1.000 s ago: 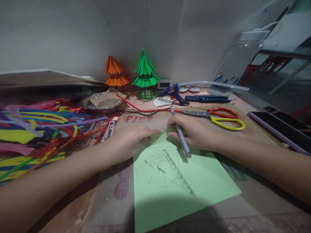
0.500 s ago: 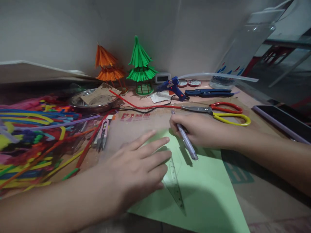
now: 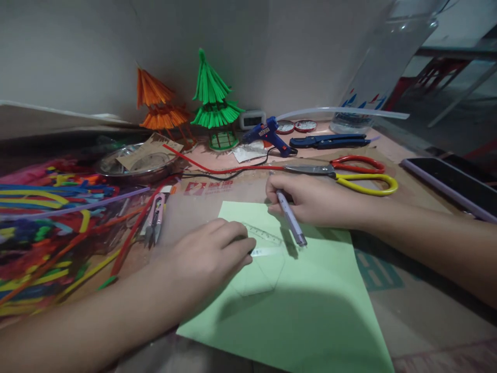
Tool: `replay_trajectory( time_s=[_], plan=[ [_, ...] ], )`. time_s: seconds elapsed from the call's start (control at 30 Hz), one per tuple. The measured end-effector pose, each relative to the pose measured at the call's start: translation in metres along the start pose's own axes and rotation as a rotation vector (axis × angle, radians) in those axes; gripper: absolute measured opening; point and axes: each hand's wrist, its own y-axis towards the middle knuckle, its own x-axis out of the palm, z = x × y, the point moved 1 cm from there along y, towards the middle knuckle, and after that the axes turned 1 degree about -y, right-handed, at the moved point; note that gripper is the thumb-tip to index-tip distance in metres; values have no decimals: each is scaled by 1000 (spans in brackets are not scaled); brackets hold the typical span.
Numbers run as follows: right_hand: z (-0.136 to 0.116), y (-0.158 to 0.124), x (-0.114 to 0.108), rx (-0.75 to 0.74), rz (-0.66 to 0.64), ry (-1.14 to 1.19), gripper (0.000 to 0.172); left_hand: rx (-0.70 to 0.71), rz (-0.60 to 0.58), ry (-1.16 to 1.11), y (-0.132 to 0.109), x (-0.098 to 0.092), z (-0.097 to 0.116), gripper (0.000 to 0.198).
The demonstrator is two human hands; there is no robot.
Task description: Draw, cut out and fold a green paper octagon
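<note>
Cluttered with craft supplies, the brown work table (image 3: 407, 290) carries a light green paper sheet (image 3: 310, 311) in front of the person. Since a moment ago the left hand (image 3: 205, 264) has drawn back and curled, fingertips now pressing the clear set square (image 3: 258, 259), which has turned on the sheet so one scaled edge points toward the right hand (image 3: 310, 202). That hand stays closed around a pale purple pen (image 3: 289, 220), tip at the sheet's far edge. Judging by this, the ruler is being lined up for a drawn line. Scissors (image 3: 349, 173) lie just beyond, pipe cleaners (image 3: 46, 223) to the left
</note>
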Motion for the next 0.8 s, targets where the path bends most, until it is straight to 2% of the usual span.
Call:
replay_trajectory(
  time_s=[0.07,0.23,0.5,0.63,0.8],
  plan=[
    [1,0,-1,0,-4,1,17,-16,18,-8,2,-1,0,33],
    [9,-2,4,-76,55,67,17,49,-23,-17,0,-5,3,35],
    [22,-10,22,-146,333,275,7,25,-20,-21,-12,2,0,36],
    [21,-11,20,-189,339,323,5,0,-78,-64,-7,-1,3,40],
    [17,-13,17,-194,331,314,4,-78,-96,-120,2,-5,12,32]
  ],
)
